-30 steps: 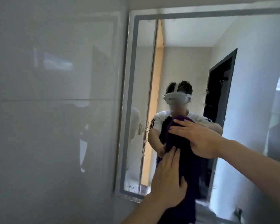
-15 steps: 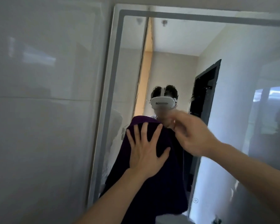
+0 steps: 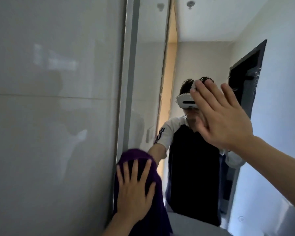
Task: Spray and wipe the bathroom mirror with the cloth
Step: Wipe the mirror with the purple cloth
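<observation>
Cloth (image 3: 140,157) slid to mirror (image 3: 148,82) left edge under flat left hand (image 3: 134,189); right hand (image 3: 223,116) open, empty.

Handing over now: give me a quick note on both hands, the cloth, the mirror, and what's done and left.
Left hand: open, fingers spread, pressing the purple cloth flat on the mirror at its lower left edge.
Right hand: open, raised in front of the glass, holding nothing; contact unclear.
No spray bottle in view.
Done: wiping under way; how much is covered cannot be told.
Left: wipe the remaining glass.

matt purple cloth (image 3: 143,160), glossy mirror (image 3: 150,82), seemingly glazed wall (image 3: 54,116)
</observation>
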The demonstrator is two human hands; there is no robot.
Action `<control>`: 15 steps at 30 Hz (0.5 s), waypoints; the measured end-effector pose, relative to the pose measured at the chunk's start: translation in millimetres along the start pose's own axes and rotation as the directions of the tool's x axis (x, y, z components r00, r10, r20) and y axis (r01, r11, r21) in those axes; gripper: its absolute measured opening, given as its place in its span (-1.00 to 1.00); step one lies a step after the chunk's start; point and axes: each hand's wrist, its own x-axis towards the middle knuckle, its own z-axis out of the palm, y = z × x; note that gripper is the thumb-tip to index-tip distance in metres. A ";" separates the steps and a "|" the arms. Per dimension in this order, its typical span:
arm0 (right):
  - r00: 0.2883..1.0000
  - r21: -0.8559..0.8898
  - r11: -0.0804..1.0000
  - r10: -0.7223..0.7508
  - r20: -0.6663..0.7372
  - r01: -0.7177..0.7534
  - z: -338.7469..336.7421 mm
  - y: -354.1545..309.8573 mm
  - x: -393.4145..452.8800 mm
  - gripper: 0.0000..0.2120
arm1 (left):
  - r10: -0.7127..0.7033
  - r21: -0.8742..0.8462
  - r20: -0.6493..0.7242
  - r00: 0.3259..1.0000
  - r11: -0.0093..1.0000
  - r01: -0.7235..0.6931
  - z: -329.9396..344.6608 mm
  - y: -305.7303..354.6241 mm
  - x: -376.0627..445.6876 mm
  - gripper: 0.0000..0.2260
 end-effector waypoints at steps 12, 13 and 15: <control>0.993 0.057 0.993 0.102 -0.054 -0.099 0.7 -10.4 -4.8 -0.34 | -0.126 -0.061 0.057 0.990 0.990 0.129 -20.4 14.7 21.9 -0.25; 0.993 0.061 0.993 0.104 -0.051 -0.101 0.8 -10.5 -4.8 -0.35 | -0.081 -0.058 0.041 0.996 0.995 0.083 -32.5 22.3 44.7 -0.24; 0.994 0.068 0.993 0.099 -0.047 -0.096 0.3 -10.7 -4.8 -0.36 | 0.027 -0.027 -0.023 0.999 0.999 -0.027 -56.7 42.4 91.9 -0.29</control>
